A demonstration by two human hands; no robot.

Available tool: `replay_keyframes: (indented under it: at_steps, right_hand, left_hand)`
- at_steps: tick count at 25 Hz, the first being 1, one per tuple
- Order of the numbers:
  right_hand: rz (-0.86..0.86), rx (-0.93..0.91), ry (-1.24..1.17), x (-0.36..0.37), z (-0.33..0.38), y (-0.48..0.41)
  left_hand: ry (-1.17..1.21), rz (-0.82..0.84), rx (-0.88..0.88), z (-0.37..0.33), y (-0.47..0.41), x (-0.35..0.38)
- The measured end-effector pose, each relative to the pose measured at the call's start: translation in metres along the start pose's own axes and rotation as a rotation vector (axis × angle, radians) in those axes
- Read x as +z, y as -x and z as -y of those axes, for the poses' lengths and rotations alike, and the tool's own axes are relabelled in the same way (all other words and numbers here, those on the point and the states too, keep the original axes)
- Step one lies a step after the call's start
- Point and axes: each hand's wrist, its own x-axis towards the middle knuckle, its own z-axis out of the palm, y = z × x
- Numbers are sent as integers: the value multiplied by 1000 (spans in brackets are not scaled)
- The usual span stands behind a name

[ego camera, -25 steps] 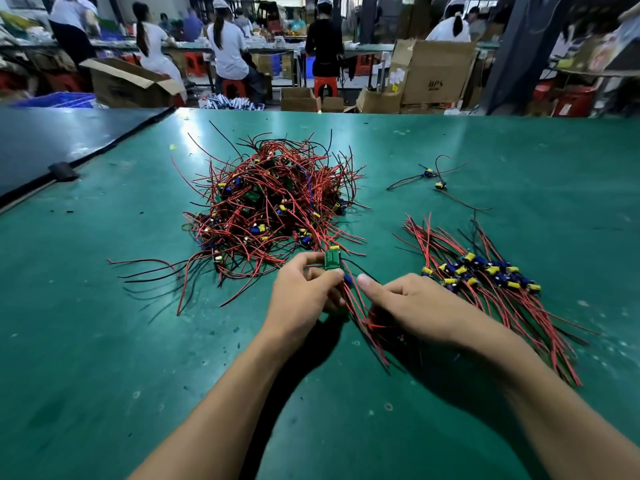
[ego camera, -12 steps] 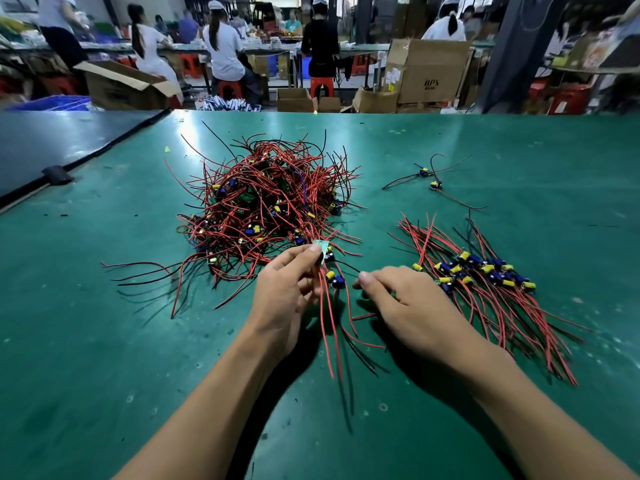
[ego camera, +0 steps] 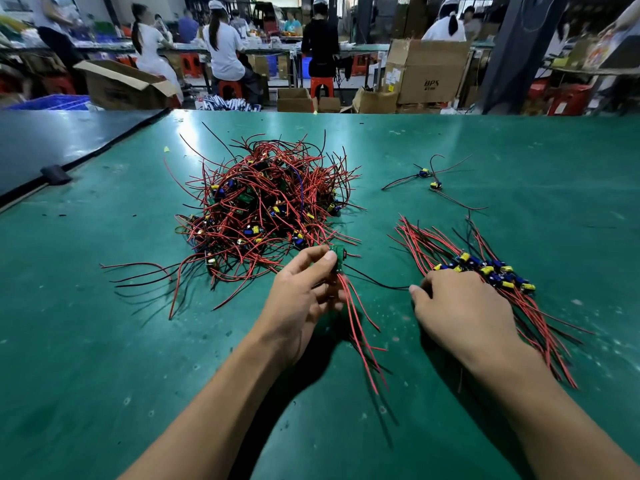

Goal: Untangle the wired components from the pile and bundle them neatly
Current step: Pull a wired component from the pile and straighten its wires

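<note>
The right hand (ego camera: pixel 460 313) has moved away onto the bundle (ego camera: pixel 485 268), its grip hidden. The left hand (ego camera: pixel 298 303) pinches one freed board (ego camera: pixel 337 258), ready to add.

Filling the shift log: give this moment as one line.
left hand: pinches green board | right hand: on sorted bundle, grip hidden | pile: tangled

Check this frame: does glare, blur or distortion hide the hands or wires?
Head view: no; left hand, pinching a wired component, and right hand are sharp and evenly lit. Head view: pale glare on the green table lies beyond the tangled pile; edges bow from the wide angle; far workers look soft.
</note>
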Motion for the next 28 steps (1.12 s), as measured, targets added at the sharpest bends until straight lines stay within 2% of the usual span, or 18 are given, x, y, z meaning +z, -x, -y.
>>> replay_keyframes:
  at_steps: [3, 5, 7, 9, 11, 13, 18, 21, 28]
  right_hand:
    - [-41, -17, -11, 2, -1, -1]
    - [-72, -65, -223, 3, 4, -2]
    - [42, -84, -761, 8, 14, -4]
    - [320, -10, -1347, 9, 27, 0]
    - [537, 32, -1624, 7, 29, 2]
    - [618, 10, -1675, 8, 28, 1]
    - [437, -60, -1569, 11, 24, 2]
    - [380, -63, -1536, 10, 23, 1]
    - [436, 78, -1646, 6, 25, 1]
  left_hand:
    - [-18, 106, -41, 3, 5, 4]
    - [-12, 139, -56, 6, 6, 7]
    - [16, 150, -83, 8, 5, 7]
    - [31, 197, -139, 8, 5, 6]
    - [42, 261, -197, 8, 6, 6]
    - [28, 286, -233, 9, 6, 6]
    - [-96, 264, -173, 12, 6, 9]
    - [-76, 304, -210, 11, 7, 10]
    - [-62, 259, -213, 15, 9, 11]
